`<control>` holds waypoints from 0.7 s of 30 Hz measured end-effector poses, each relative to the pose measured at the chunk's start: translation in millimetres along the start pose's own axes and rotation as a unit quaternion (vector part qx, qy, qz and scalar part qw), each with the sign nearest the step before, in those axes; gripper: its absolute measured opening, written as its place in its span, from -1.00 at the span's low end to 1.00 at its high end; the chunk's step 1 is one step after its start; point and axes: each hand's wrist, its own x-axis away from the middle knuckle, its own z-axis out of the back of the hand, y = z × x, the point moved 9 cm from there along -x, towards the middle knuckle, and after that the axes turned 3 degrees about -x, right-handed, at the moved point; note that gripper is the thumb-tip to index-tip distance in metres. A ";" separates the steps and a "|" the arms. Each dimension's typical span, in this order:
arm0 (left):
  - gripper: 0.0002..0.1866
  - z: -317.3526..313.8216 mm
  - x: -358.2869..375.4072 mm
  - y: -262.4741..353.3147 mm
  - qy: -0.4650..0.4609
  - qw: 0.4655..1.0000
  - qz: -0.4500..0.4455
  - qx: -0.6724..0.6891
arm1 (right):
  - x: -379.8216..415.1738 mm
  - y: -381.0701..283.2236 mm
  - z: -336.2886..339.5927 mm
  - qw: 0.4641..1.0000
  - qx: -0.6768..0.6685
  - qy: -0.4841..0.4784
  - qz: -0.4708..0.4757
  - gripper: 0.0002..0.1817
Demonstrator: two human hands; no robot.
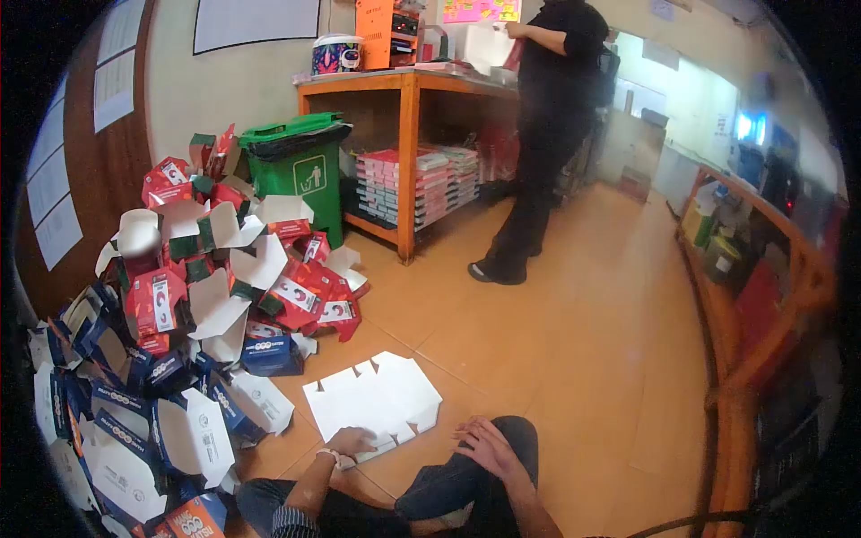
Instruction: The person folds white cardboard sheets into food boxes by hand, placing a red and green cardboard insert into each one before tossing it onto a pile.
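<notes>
A flat, unfolded white carton [372, 396] with notched flaps lies on the floor before my crossed legs, blank side up. My left hand [352, 442] is at its near edge, fingers bent over the narrow flap there and closed on it. Held above my raised knee, my right hand [484, 446] has its fingers stretched and slightly apart, with nothing in it. The carton's right corner lies just to the left of those fingertips.
Red folded boxes [161, 300] and blue ones [126, 430] are heaped on the left. Behind them stands a green bin [296, 175] beside an orange-framed table [409, 161] with stacked boxes [421, 184] underneath. A person [552, 117] stands there. A wooden rack [731, 359] lines the right.
</notes>
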 end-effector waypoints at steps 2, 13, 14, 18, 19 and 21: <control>-0.66 6.9 1.4 -2.1 0.041 0.995 0.023 0.091 | -1.9 0.0 2.0 1.000 0.015 0.006 0.000 -0.74; -0.56 -33.0 -14.9 -21.0 -0.105 0.944 -0.011 0.312 | -2.5 0.1 -0.2 1.000 0.016 -0.013 0.009 -0.76; -0.54 -36.3 -11.5 -16.9 -0.118 0.937 -0.004 0.329 | -1.6 -1.3 -4.3 1.000 0.024 -0.010 0.007 -0.75; -0.52 -36.3 -1.2 5.7 -0.152 0.942 0.010 0.300 | -0.6 -2.9 -7.8 0.999 0.035 -0.009 0.010 -0.74; -0.54 -35.5 0.7 8.4 -0.162 0.952 0.025 0.260 | -0.3 -3.5 -8.2 0.999 0.035 -0.009 0.009 -0.74; -0.52 -39.0 0.5 4.1 -0.156 0.948 0.028 0.275 | 0.2 -2.3 -8.2 0.999 0.032 -0.002 0.002 -0.75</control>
